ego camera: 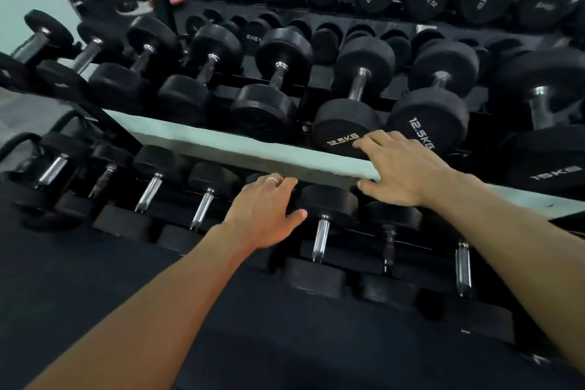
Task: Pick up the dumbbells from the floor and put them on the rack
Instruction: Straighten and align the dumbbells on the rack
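While both tiers of the rack [253, 152] look filled with dumbbells [319, 241], my left hand [266, 215] and right hand [402, 168] hover over it, fingers spread, holding nothing. No dumbbell visible on the floor [95, 279]; placement looks done, at least for this stretch.

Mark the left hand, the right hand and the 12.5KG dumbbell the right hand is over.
left hand [264, 210]: head view, back of the hand.
right hand [402, 165]: head view, back of the hand.
12.5KG dumbbell [343, 123]: head view, near weight head.
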Available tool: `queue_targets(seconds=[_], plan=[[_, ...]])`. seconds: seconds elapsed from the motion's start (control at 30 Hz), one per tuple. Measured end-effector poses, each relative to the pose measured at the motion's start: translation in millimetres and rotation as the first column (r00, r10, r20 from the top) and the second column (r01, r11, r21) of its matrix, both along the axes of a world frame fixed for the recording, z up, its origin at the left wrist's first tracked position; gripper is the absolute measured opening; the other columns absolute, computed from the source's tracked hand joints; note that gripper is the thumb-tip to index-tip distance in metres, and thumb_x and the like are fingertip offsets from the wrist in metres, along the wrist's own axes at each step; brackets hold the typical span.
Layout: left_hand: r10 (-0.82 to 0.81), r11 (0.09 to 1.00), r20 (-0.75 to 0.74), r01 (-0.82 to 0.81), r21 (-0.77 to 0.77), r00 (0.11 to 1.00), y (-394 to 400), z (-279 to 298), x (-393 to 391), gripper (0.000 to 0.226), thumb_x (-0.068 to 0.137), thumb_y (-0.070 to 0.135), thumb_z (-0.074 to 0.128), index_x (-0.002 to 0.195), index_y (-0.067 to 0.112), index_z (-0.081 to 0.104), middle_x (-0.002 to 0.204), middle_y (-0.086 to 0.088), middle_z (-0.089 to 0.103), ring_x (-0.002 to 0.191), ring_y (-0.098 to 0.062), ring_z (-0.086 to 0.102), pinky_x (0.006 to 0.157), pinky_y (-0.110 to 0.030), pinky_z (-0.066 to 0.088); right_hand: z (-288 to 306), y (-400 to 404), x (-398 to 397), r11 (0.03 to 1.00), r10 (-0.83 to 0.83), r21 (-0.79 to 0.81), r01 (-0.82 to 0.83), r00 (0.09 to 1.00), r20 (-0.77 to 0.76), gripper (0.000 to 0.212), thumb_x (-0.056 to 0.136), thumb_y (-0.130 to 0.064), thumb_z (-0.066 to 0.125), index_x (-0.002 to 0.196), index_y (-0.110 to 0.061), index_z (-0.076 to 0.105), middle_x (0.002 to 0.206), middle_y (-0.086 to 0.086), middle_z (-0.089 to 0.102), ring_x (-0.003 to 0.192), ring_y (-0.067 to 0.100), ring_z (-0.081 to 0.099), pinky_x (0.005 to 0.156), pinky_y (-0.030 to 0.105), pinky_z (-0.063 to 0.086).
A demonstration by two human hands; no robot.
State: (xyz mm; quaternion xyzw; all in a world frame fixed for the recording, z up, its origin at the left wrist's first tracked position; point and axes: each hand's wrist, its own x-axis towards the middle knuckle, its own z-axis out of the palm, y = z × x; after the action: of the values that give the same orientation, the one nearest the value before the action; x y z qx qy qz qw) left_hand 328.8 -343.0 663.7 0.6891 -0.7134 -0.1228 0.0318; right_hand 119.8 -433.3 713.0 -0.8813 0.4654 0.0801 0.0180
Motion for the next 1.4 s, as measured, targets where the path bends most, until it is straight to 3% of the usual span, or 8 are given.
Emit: queue_targets(seconds=[0.57,0.83,0.97,1.17,1.27,1.4], plan=[[-0.079,0.997,-0.05,0.079,0.004,0.996,-83,-28,-115,0.061,0.091,0.051,0.051,0.141,0.019,0.038,0.137,-0.004,0.048,0.128,-0.023,0.044,0.101,-0.039,0.04,-10,-62,-114,0.997,-0.069,0.03,0.069,0.998,0.012,0.072,0.088,-0.045,0.06,0.15,-0.021,0.031,0.15,0.002,0.04,0.133,0.029,0.042,0.106,0.045,0.041],[0.038,0.998,-0.119,-0.043,-0.035,0.992,-118,-29,-182,0.066,0.09,0.047,0.056,0.145,0.02,0.032,0.141,-0.002,0.041,0.129,-0.021,0.042,0.098,-0.04,0.046,-15,-107,-188,0.997,-0.065,-0.041,0.068,0.995,0.076,0.067,0.087,-0.049,0.061,0.142,-0.017,0.039,0.138,0.004,0.049,0.126,0.028,0.048,0.099,0.043,0.046],[0.066,0.986,-0.189,-0.094,-0.139,0.98,-154,-20,-187,0.075,0.086,0.043,0.064,0.147,0.021,0.027,0.137,-0.002,0.042,0.126,-0.022,0.045,0.097,-0.041,0.047,-23,-126,-190,0.99,-0.109,-0.071,0.119,0.985,0.138,0.069,0.085,-0.052,0.065,0.136,-0.013,0.04,0.13,0.005,0.053,0.122,0.028,0.05,0.094,0.041,0.047],[0.094,0.983,-0.318,-0.138,-0.119,0.943,-209,-23,-185,0.101,0.077,0.03,0.078,0.151,0.02,0.01,0.151,-0.012,0.028,0.133,-0.03,0.041,0.106,-0.044,0.039,-34,-158,-178,0.99,-0.137,0.0,0.139,0.974,0.183,0.1,0.077,-0.056,0.074,0.149,-0.012,0.021,0.135,0.008,0.049,0.126,0.03,0.049,0.096,0.044,0.047],[0.085,0.99,-0.361,-0.119,-0.075,0.929,-232,-29,-182,0.105,0.077,0.025,0.08,0.152,0.024,0.007,0.151,-0.014,0.029,0.135,-0.032,0.039,0.11,-0.048,0.035,-34,-174,-171,0.993,-0.117,0.053,0.109,0.976,0.183,0.096,0.077,-0.05,0.078,0.146,-0.015,0.021,0.127,0.009,0.052,0.116,0.033,0.056,0.093,0.046,0.049],[0.032,0.994,-0.357,-0.067,-0.085,0.933,-255,-32,-177,0.102,0.077,0.015,0.078,0.153,0.025,0.011,0.149,-0.013,0.035,0.135,-0.029,0.04,0.113,-0.042,0.033,-39,-186,-172,0.988,-0.093,0.138,0.063,0.971,0.222,0.088,0.078,-0.04,0.08,0.141,-0.015,0.024,0.129,0.009,0.053,0.11,0.035,0.059,0.093,0.043,0.047]])
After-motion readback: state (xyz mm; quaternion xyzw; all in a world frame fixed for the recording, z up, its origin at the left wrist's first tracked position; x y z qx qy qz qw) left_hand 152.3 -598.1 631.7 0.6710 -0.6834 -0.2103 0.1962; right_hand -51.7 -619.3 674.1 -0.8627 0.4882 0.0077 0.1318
